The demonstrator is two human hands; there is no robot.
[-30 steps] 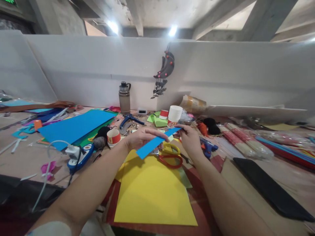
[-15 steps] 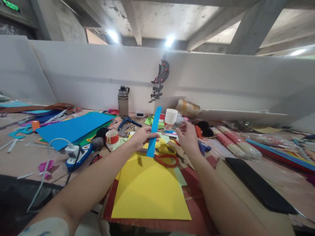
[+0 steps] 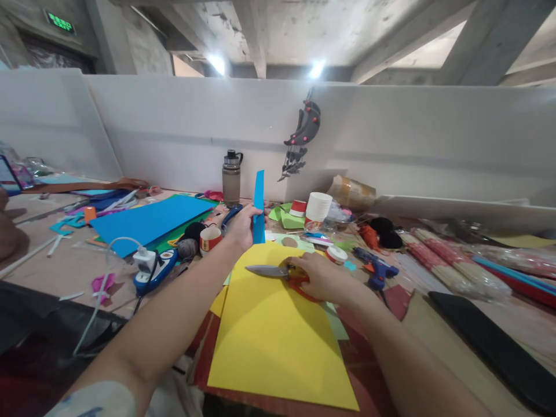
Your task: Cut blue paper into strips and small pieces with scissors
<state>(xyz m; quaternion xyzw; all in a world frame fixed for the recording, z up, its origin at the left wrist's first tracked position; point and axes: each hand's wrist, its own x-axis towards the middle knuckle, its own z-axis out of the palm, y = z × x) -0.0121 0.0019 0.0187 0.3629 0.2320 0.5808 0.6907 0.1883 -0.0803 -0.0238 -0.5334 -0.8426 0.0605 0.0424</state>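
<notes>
My left hand (image 3: 243, 228) pinches a blue paper strip (image 3: 259, 194) and holds it nearly upright, beyond the far edge of a yellow paper sheet (image 3: 282, 347). Over that sheet, my right hand (image 3: 326, 278) has its fingers curled round the handles of a pair of scissors (image 3: 266, 270). The scissors lie low over the paper, blades together and pointing left. Their yellow and orange handles are partly covered by my fingers. A small red-and-white paper cup (image 3: 210, 240) stands left of my left wrist.
A blue glue gun (image 3: 377, 269) and a black phone-like slab (image 3: 482, 341) lie to the right. Stacked paper cups (image 3: 319, 208) and a water bottle (image 3: 231, 178) stand behind. Blue sheets (image 3: 152, 220) and a power strip (image 3: 156, 272) are left. Another person's hand (image 3: 11, 234) shows at far left.
My right hand has come down from near the stacked cups onto the scissors' handles. My left hand has moved the blue strip up and away from the scissors. The view has shifted left.
</notes>
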